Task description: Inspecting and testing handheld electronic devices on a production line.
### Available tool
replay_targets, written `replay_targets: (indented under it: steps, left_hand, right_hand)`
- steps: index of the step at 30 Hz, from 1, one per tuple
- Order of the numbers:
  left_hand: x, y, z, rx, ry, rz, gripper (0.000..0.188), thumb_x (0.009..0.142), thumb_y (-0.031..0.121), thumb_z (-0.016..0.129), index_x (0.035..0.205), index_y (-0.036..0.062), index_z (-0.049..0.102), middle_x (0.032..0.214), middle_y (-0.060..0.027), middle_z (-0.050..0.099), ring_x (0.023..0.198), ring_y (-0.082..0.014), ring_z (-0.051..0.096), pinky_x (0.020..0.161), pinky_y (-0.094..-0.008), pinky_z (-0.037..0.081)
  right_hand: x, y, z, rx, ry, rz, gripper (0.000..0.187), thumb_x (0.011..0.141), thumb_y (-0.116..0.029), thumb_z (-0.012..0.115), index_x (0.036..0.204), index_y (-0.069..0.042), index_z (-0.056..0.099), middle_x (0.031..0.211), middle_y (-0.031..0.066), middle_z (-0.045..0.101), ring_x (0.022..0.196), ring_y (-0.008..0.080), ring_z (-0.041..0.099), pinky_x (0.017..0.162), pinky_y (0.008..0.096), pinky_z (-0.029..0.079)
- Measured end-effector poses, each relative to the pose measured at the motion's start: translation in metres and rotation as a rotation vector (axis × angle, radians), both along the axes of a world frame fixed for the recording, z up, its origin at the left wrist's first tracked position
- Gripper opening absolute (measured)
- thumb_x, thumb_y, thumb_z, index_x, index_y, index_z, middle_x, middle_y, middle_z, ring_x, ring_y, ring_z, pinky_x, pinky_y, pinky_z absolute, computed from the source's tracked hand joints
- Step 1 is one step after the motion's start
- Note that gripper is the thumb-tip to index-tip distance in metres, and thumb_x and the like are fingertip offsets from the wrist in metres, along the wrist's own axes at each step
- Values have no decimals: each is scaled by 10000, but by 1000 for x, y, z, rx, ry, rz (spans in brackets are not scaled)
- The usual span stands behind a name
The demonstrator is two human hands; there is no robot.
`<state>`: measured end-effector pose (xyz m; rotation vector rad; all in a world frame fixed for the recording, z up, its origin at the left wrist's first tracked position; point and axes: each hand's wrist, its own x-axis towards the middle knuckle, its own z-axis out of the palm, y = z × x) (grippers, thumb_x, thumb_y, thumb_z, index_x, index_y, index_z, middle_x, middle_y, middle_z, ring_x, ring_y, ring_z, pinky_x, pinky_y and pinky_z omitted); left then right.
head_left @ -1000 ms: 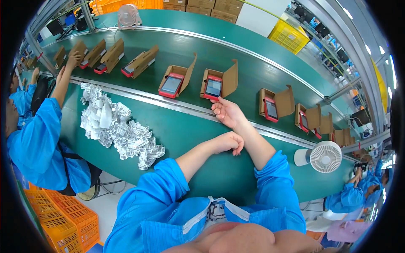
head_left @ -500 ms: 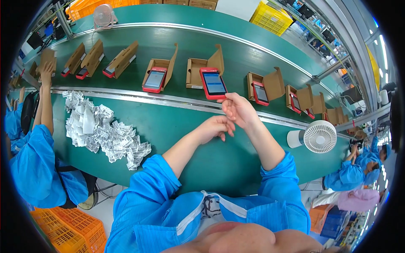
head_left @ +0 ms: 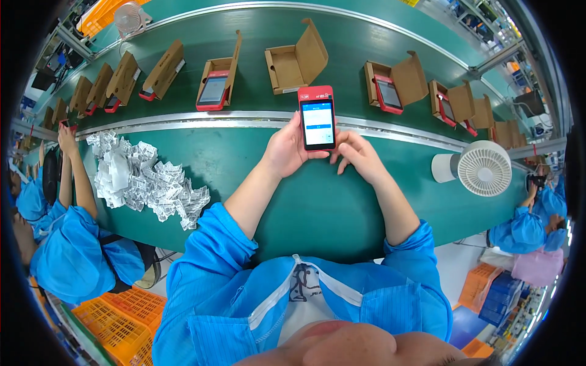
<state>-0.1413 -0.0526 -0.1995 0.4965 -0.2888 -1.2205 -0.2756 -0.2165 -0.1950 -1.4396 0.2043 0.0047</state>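
Observation:
A red handheld payment terminal [head_left: 318, 125] with a lit screen is held upright over the front edge of the conveyor. My left hand [head_left: 285, 149] grips it along its left side and lower end. Beside its lower right corner is my right hand [head_left: 360, 157], fingers loosely bent and apart, holding nothing; whether a fingertip touches the terminal I cannot tell. Just beyond the terminal lies an open cardboard box [head_left: 282, 68] with its lid raised and no terminal in it. Another open box to its left holds a red terminal [head_left: 213, 90].
More open boxes with terminals [head_left: 388, 93] line the green conveyor [head_left: 348, 49]. Crumpled white printed slips [head_left: 140, 174] are heaped at the left of the green table. A white fan [head_left: 484, 169] stands at the right. A co-worker in blue [head_left: 79, 253] sits at the left.
The terminal has come off the conveyor side toward me and turned more upright. My left hand has taken hold of it, while my right hand has let go. The view has shifted slightly.

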Motion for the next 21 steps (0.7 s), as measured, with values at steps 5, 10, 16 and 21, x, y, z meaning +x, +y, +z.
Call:
replay_targets:
  steps: [5, 10, 16, 21]
  left_hand:
    - [-7, 0, 12, 46, -76, -91, 599, 918, 231, 481, 1454, 112, 242, 1370, -165, 438, 1194, -342, 524, 893, -501, 529]
    - [-13, -3, 16, 110, -88, -201, 832, 739, -35, 533, 1473, 136, 182, 1381, -169, 414, 1233, -369, 489, 981, -534, 461]
    - [-15, -4, 15, 245, -158, -194, 880, 746, -152, 481, 1489, 177, 144, 1362, -133, 438, 1181, -334, 545, 977, -500, 476]
    - [-17, -3, 15, 225, -161, -194, 875, 752, -153, 480, 1489, 174, 140, 1371, -121, 426, 1195, -313, 534, 977, -499, 478]
  right_hand:
    - [7, 3, 0, 59, -123, -129, 597, 954, -350, 504, 1376, -6, 259, 1206, 151, 484, 834, 161, 590, 541, 244, 529]
    - [5, 0, -10, -21, -95, -83, 614, 924, -397, 549, 1342, 3, 343, 1083, 104, 570, 790, 125, 589, 543, 224, 481]
    - [6, -1, -16, -35, -126, -51, 574, 930, -362, 547, 1341, -8, 361, 1131, 107, 575, 928, 136, 585, 651, 238, 498]
    - [4, 0, -15, -57, -122, -87, 492, 940, -318, 536, 1310, -16, 416, 1140, 93, 579, 931, 139, 590, 698, 253, 505]
